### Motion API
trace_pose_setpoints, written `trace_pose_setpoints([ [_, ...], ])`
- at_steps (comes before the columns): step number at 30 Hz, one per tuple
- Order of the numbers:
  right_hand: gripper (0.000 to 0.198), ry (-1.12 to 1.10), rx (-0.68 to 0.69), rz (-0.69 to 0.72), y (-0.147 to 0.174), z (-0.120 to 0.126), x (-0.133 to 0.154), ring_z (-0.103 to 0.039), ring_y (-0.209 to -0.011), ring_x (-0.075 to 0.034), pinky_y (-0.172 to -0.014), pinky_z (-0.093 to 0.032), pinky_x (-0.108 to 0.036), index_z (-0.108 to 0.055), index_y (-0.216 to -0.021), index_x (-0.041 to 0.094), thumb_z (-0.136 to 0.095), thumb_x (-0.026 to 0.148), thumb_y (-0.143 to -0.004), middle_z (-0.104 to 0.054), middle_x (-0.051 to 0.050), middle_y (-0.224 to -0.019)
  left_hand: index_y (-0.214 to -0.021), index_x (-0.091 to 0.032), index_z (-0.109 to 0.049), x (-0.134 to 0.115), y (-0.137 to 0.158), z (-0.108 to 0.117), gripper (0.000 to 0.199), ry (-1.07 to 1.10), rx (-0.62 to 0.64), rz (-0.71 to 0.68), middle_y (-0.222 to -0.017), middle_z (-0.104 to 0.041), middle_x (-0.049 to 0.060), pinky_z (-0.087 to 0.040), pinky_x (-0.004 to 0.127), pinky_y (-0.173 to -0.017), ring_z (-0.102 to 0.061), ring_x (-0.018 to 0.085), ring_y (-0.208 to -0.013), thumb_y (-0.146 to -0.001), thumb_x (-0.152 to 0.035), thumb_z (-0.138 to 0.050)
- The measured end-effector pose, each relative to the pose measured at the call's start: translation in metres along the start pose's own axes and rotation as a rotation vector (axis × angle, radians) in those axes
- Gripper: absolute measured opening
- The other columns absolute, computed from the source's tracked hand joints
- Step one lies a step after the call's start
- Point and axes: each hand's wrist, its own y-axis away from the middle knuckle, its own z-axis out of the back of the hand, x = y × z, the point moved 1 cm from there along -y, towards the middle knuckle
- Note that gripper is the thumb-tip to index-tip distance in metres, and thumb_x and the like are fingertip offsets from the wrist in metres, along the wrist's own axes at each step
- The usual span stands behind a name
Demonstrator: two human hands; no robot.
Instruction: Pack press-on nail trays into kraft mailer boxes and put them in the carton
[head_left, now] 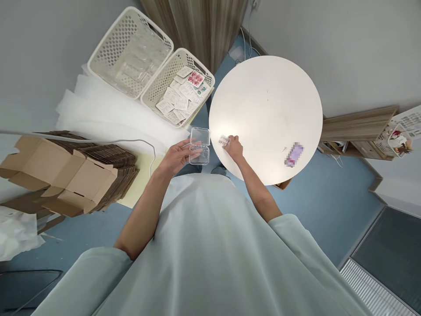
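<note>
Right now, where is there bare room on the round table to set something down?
Widest: the far half of the round table, beyond the right hand and blurred purple thing; a smaller patch lies between those two. Crowded: the near-left edge, where that hand holds a small pack, and the basket heaped with cards.
</note>
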Motion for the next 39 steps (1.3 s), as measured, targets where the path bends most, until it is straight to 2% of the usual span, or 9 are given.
trace_pose_setpoints([
  [5,0.044,0.078,-0.019,-0.051,0.006,-0.005,0.006,-0.074,-0.106,-0.029,-0.081,-0.059,-0.036,-0.054,-0.136,0.017,-0.073,0.026,-0.097,-0.055,-0.021,-0.147,-0.131,-0.019,-0.075,-0.004,-0.004,0.005,0.055,-0.019,0.043,-0.012,-0.148,-0.072,0.015,-0.064,0.047,-0.111,-0.074,0.034,-0.13,-0.078,-0.023,-0.091],
  [9,0.038,-0.039,-0.032,-0.063,0.017,-0.004,0.001,-0.074,-0.108,-0.028,-0.087,-0.057,-0.036,-0.051,-0.138,0.021,-0.063,0.025,-0.102,-0.064,-0.017,-0.145,-0.133,-0.021,-0.074,-0.004,-0.014,0.005,0.059,-0.021,0.085,0.002,-0.14,-0.076,0.013,-0.064,0.045,-0.11,-0.077,0.029,-0.123,-0.077,-0.021,-0.091],
  [13,0.025,-0.15,-0.085,-0.087,0.034,0.005,-0.012,-0.073,-0.11,-0.026,-0.092,-0.056,-0.036,-0.053,-0.132,0.023,-0.05,0.025,-0.108,-0.072,-0.013,-0.135,-0.132,-0.021,-0.075,-0.003,-0.023,-0.006,0.059,-0.021,0.125,0.039,-0.14,-0.076,0.013,-0.064,0.047,-0.111,-0.079,0.029,-0.119,-0.075,-0.02,-0.092],
  [16,0.028,-0.228,-0.116,-0.099,0.051,0.019,-0.024,-0.075,-0.097,-0.024,-0.093,-0.056,-0.038,-0.051,-0.135,0.022,-0.043,0.025,-0.108,-0.076,-0.011,-0.126,-0.131,-0.02,-0.074,-0.002,-0.029,-0.021,0.06,-0.03,0.164,0.069,-0.143,-0.074,0.014,-0.063,0.049,-0.111,-0.079,0.03,-0.118,-0.074,-0.017,-0.092],
  [20,0.035,-0.428,-0.197,-0.104,0.08,0.052,-0.039,-0.074,-0.078,-0.019,-0.09,-0.058,-0.038,-0.048,-0.141,0.027,-0.044,0.037,-0.108,-0.074,-0.008,-0.128,-0.131,-0.02,-0.074,0.001,-0.039,-0.045,0.057,-0.069,0.229,0.09,-0.147,-0.072,0.016,-0.064,0.05,-0.111,-0.078,0.03,-0.12,-0.076,-0.016,-0.09],
  [25,0.043,-0.682,-0.353,-0.088,0.122,0.099,-0.043,-0.073,-0.074,-0.017,-0.083,-0.06,-0.036,-0.049,-0.141,0.034,-0.053,0.056,-0.105,-0.07,-0.005,-0.131,-0.129,-0.021,-0.075,0.002,-0.048,-0.081,0.052,-0.114,0.32,0.09,-0.155,-0.067,0.015,-0.061,0.05,-0.115,-0.078,0.03,-0.121,-0.079,-0.019,-0.09],
  [29,0.047,-0.768,-0.373,-0.03,0.144,0.125,-0.029,-0.072,-0.074,-0.016,-0.078,-0.061,-0.033,-0.052,-0.139,0.036,-0.06,0.063,-0.102,-0.07,-0.004,-0.127,-0.13,-0.022,-0.075,0.0,-0.049,-0.108,0.052,-0.149,0.369,0.104,-0.155,-0.067,0.015,-0.059,0.053,-0.118,-0.078,0.032,-0.122,-0.081,-0.021,-0.09],
  [34,0.039,-0.748,-0.33,0.111,0.152,0.137,-0.011,-0.07,-0.068,-0.013,-0.069,-0.058,-0.03,-0.059,-0.13,0.033,-0.064,0.06,-0.101,-0.071,-0.002,-0.119,-0.137,-0.026,-0.073,0.0,-0.049,-0.124,0.059,-0.187,0.466,0.106,-0.159,-0.064,0.013,-0.056,0.054,-0.12,-0.075,0.034,-0.129,-0.081,-0.02,-0.091],
  [39,0.03,-0.651,-0.28,0.184,0.149,0.136,-0.01,-0.07,-0.066,-0.014,-0.07,-0.056,-0.03,-0.061,-0.129,0.032,-0.06,0.049,-0.104,-0.073,0.0,-0.113,-0.141,-0.027,-0.072,0.001,-0.049,-0.128,0.067,-0.207,0.512,0.085,-0.164,-0.059,0.013,-0.058,0.054,-0.12,-0.074,0.033,-0.131,-0.078,-0.02,-0.094],
])
